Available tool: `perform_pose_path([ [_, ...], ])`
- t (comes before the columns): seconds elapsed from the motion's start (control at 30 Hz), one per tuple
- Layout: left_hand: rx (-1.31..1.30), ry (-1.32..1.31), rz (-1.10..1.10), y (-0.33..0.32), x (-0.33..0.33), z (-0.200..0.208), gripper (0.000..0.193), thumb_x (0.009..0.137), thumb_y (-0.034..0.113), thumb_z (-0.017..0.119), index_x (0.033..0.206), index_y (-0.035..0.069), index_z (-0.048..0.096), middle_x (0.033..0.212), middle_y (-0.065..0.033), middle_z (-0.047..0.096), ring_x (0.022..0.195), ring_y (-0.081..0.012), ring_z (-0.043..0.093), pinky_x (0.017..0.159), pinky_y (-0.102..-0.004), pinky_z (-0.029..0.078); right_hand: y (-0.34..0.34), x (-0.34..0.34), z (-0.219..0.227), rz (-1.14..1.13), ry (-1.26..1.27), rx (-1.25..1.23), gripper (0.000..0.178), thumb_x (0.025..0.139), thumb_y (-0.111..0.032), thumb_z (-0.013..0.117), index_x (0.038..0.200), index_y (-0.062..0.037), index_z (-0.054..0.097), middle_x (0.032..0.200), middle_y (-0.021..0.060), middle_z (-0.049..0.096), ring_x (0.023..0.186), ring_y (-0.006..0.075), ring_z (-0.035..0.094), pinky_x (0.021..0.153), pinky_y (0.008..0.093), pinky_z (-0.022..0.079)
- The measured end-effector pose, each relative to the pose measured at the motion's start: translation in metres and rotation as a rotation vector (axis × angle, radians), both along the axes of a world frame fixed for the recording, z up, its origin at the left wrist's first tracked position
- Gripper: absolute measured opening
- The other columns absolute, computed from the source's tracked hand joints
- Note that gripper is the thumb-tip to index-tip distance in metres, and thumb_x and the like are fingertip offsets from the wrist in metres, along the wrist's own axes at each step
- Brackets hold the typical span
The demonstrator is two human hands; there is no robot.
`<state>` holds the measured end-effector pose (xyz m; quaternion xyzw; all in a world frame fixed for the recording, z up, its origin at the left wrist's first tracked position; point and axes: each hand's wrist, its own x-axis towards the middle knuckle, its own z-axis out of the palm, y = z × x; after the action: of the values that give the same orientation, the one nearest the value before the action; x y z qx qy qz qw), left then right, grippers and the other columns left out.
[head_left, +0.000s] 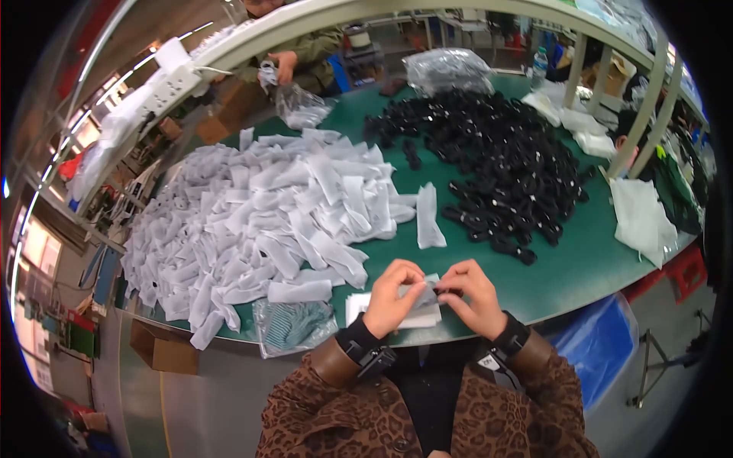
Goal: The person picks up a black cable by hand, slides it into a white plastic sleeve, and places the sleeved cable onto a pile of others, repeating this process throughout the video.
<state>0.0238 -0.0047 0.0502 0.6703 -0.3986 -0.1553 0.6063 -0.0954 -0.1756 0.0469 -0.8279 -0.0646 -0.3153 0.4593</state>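
Just in front of me the person has both hands over the near edge of the green table (397, 259), right of its middle. The left hand (391, 300) grips narrowly, thumb against fingers, on a small greyish pouch (427, 298); the right hand (476, 299) pinches the pouch's other side just as tightly, and a dark bit shows at those fingertips, too small for me to name. The pouch is held above a stack of white sheets (416, 319) lying at the near edge. Just left of the sheets, at that same edge, is a clear bag with green-striped contents (296, 326). A broad heap of pale pouches (267, 206) covers the table's left side and spills up to the near edge, while one loose pouch (429, 219) lies apart between that heap and a mound of black coiled pieces (504, 168) toward the far right. A puffy clear bag (448, 70) rests at the far edge behind the mound. Across the far left edge, a co-worker's hand (285, 67) is raised above another clear bag (303, 107).
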Motion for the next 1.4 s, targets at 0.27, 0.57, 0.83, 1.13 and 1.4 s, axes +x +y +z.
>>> perform_pose_path([
  [0.27,-0.153,0.609,-0.188,0.001,0.017,0.011,0.009,0.098,0.013,0.060,0.098,0.005,0.058,0.117,-0.0052,0.055,0.101,-0.0116,0.054,0.089,-0.0279,0.045,-0.003,0.010,0.021,0.134,-0.019,-0.012,0.044,0.076,0.009,0.072,0.116,-0.0061,0.060,0.121,0.0165,0.050,0.097,0.0239,0.061,0.081,0.0330,0.054],
  [0.57,-0.108,0.872,-0.228,0.007,0.021,0.006,0.011,0.099,0.016,0.059,0.103,0.006,0.057,0.118,-0.0046,0.055,0.104,-0.0118,0.055,0.091,-0.0320,0.048,0.001,0.011,0.035,0.119,-0.101,-0.209,0.044,0.073,0.017,0.066,0.112,-0.0036,0.060,0.123,0.0187,0.047,0.089,0.0226,0.064,0.079,0.0320,0.054],
  [0.83,-0.221,0.735,-0.186,0.000,0.027,0.010,0.019,0.099,0.020,0.058,0.112,0.005,0.059,0.111,-0.0065,0.062,0.103,-0.0171,0.061,0.088,-0.0350,0.053,-0.001,0.022,0.047,0.074,-0.215,-0.118,0.036,0.074,0.015,0.066,0.105,-0.0036,0.061,0.123,0.0178,0.048,0.091,0.0214,0.063,0.077,0.0320,0.054],
  [1.13,0.038,-0.412,0.488,0.047,0.070,0.011,0.024,0.092,0.006,0.060,0.115,-0.001,0.061,0.114,-0.0117,0.061,0.103,-0.0216,0.059,0.087,-0.0330,0.048,-0.105,0.006,-0.029,-0.700,0.296,-0.699,0.024,0.077,-0.013,0.073,0.097,-0.0065,0.062,0.094,0.0106,0.056,0.092,0.0288,0.054,0.074,0.0382,0.040],
  [1.4,0.285,-0.603,-0.080,0.011,-0.016,-0.047,0.016,0.080,0.001,0.071,0.092,0.003,0.062,0.087,-0.0126,0.055,0.078,-0.0284,0.060,0.067,-0.0354,0.050,-0.101,-0.023,-0.066,-0.657,0.442,-0.856,0.033,0.072,-0.010,0.073,0.103,-0.0064,0.063,0.093,0.0096,0.053,0.093,0.0267,0.052,0.073,0.0388,0.040],
])
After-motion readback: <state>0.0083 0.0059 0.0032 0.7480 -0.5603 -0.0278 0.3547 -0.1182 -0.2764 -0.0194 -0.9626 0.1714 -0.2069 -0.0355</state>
